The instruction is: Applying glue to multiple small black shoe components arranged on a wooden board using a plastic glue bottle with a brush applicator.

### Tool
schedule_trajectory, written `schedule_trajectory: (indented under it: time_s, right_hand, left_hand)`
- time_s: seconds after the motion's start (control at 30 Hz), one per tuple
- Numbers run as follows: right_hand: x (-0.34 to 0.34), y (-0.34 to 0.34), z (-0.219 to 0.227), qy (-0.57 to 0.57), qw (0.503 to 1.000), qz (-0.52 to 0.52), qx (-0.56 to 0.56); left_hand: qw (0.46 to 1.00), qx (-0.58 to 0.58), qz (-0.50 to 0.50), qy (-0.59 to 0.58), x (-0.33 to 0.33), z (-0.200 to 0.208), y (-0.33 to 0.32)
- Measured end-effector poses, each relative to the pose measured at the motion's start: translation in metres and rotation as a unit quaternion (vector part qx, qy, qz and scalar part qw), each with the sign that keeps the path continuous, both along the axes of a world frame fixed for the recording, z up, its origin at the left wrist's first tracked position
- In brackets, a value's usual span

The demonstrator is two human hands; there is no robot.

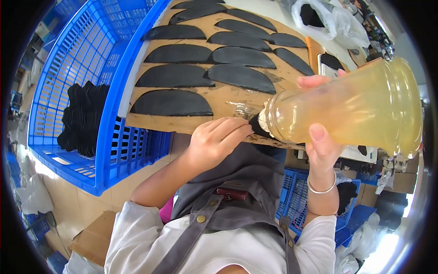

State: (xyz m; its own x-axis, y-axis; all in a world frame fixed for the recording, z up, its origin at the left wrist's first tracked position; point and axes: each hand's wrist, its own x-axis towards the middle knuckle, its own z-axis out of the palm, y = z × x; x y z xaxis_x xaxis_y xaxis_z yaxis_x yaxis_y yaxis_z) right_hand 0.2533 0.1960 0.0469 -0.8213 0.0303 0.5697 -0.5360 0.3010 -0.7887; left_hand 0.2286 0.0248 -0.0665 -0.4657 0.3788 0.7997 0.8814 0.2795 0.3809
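Note:
My right hand (324,141) is wrapped round a clear jar (351,107) of cloudy yellowish liquid. The jar lies tilted over the board's near edge, its narrow, crusted end pointing left and down onto a black piece (256,125). Most of that piece is hidden under the jar. My left hand (216,140) has its fingers curled together, the fingertips pinching the piece's left edge. Beyond my hands, several black half-moon pieces (172,102) lie in overlapping rows on a brown board (159,121), with a wet shiny patch beside the jar's end.
To the left stands a blue plastic crate (102,176) with a stack of black wavy-edged pieces (84,118) inside. A white plastic bag (335,23) sits at the far right. Below the table at right is another blue crate (296,201); a cardboard box (93,237) rests on the floor at left.

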Motion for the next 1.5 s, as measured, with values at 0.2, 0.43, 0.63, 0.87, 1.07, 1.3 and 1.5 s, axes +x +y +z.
schedule_trajectory:
  time_s: [0.2,0.43,0.63,0.87,1.07,1.3,1.5]
  right_hand:
    - [-0.005,-0.007,-0.006,-0.046,0.997,0.053,-0.014]
    - [0.001,-0.011,-0.01,-0.067,0.997,0.027,-0.012]
    - [0.007,-0.007,-0.011,-0.114,0.99,-0.038,0.076]
    - [0.009,0.0,-0.012,-0.083,0.993,-0.066,0.046]
    - [0.011,0.003,-0.013,-0.056,0.994,-0.088,0.031]
    - [0.015,0.021,-0.013,-0.021,0.992,-0.119,0.019]
    - [0.039,0.06,-0.011,-0.005,0.992,-0.126,-0.013]
  left_hand:
    - [1.0,0.01,-0.002,-0.027,0.001,0.0,-0.001]
    - [1.0,0.003,-0.005,-0.016,-0.002,-0.001,0.0]
    - [1.0,-0.027,0.0,0.0,-0.002,0.0,-0.001]
    - [0.999,-0.042,0.005,0.021,-0.002,0.003,0.001]
    - [0.999,-0.044,0.01,0.022,-0.001,0.004,0.001]
    - [0.999,-0.037,-0.005,-0.014,0.0,0.006,0.001]
    - [1.0,-0.028,0.004,-0.001,-0.002,0.002,0.001]
